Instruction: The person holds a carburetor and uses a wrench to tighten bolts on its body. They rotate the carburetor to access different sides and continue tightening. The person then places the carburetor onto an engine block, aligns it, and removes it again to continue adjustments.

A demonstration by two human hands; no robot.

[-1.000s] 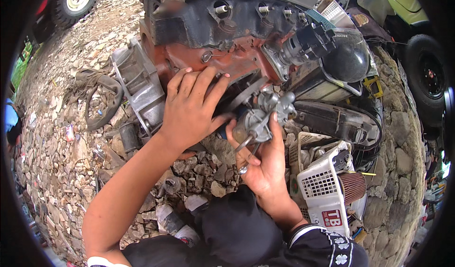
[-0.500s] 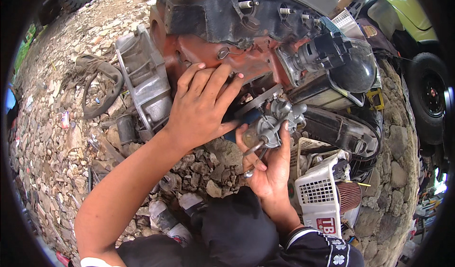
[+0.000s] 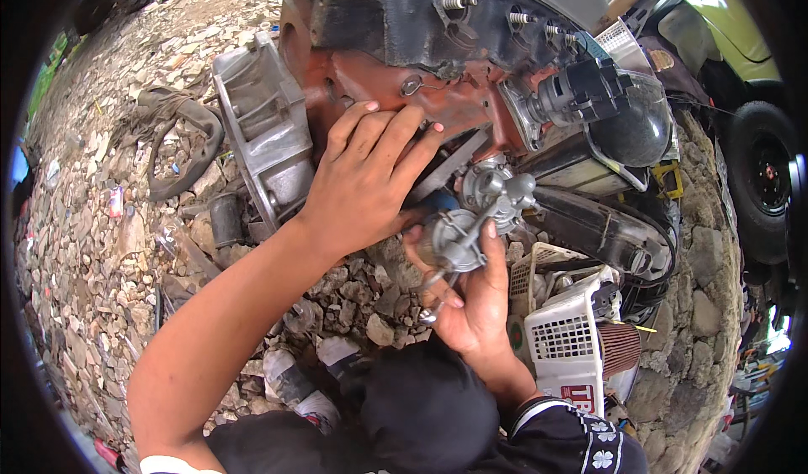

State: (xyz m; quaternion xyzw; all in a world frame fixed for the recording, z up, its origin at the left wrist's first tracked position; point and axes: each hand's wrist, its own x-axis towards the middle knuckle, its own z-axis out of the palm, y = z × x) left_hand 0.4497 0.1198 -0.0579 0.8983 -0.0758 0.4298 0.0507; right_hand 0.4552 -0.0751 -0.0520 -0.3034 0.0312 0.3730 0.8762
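Near the engine block, our right hand grips the fuel pump, just right of our flat, open left hand.

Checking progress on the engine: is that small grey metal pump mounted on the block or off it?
Off: the right hand holds the grey pump beside the engine block; no bolts visibly fasten it.

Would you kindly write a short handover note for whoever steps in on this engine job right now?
Left hand: flat against the rusty orange engine block, fingers spread, holding nothing.
Right hand: gripping the small grey metal pump from below, held up beside the block.
Done: pump is at the block's side.
Left: whether it is fastened cannot be told; no bolts or tools visible in either hand.
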